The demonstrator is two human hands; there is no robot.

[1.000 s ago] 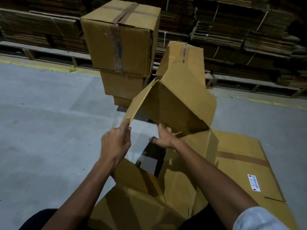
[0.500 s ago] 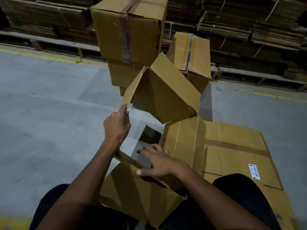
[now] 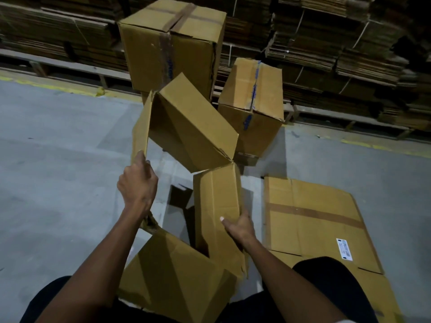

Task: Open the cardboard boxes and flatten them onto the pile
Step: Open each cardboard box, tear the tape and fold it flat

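Observation:
An opened brown cardboard box (image 3: 193, 127) hangs unfolded in front of me, its flaps spread above and below. My left hand (image 3: 137, 183) pinches the lower edge of its upper left flap. My right hand (image 3: 240, 226) grips the right edge of the box's middle panel (image 3: 217, 206), thumb on the front, fingers hidden behind. The lower flaps (image 3: 177, 276) sag against my legs. On the floor to the right lies the pile of flattened boxes (image 3: 312, 217), the top sheet with a tape strip and a white label.
Two taped boxes stand ahead: a large one (image 3: 172, 43) on top of others, and a smaller one (image 3: 254, 103) to its right. Behind them, pallets carry tied bundles of flat cardboard (image 3: 338, 43). Grey concrete floor (image 3: 58, 171) stretches to the left, with a yellow line.
My right hand has left the lower flap and gone right and up to grip the middle panel's edge. The box has swung more upright, away from the pile. My left hand keeps its hold.

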